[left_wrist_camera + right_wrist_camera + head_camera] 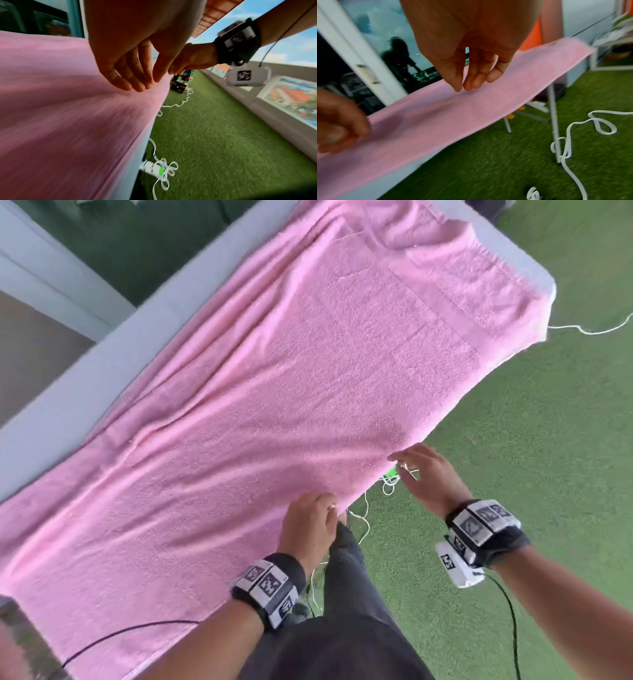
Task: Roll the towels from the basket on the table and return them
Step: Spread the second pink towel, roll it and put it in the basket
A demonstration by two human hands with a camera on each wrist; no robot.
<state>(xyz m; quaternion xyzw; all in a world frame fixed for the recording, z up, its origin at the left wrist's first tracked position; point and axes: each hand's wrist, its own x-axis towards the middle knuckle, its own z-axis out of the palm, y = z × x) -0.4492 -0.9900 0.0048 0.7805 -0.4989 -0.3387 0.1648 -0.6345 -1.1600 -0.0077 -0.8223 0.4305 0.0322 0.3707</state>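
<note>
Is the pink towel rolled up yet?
Not yet. The pink towel is already spread flat over the table. The left hand and right hand are at its near edge, fingers loose. Rolling and returning it remain; no basket is in view.

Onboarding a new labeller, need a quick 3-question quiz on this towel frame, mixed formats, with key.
1. True or false: the pink terry towel lies spread flat along the grey table.
2. Multiple choice: where are the left hand and the right hand?
A. At the towel's near long edge
B. At its far short end
C. Off the towel, on the green artificial turf
3. Fill in: the white flat cord lies on the ____.

Key: 1 true; 2 A; 3 turf.
</note>
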